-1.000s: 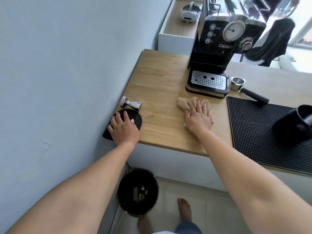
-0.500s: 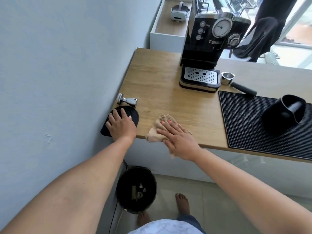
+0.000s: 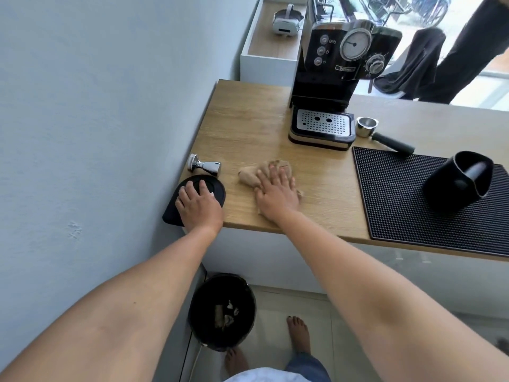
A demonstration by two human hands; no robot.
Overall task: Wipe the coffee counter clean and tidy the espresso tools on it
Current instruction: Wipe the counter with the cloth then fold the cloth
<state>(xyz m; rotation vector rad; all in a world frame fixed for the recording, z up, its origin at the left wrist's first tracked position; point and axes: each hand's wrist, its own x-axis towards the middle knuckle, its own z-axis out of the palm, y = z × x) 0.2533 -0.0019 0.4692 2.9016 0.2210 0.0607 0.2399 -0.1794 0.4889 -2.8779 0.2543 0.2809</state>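
Note:
My right hand presses flat on a crumpled tan cloth on the wooden counter, a little back from the front edge. My left hand rests palm-down on a black tamping mat at the counter's front left corner, which overhangs the edge. A silver tamper lies on its side just behind the mat. The portafilter lies right of the black espresso machine.
A black ribbed bar mat covers the right counter, with a black knock box tipped on it. A black bin stands on the floor below the corner. The wall runs along the left. A white headset sits on a far shelf.
My right hand has slid the cloth from the front edge back onto the counter and to the right. My left hand has stayed on the mat.

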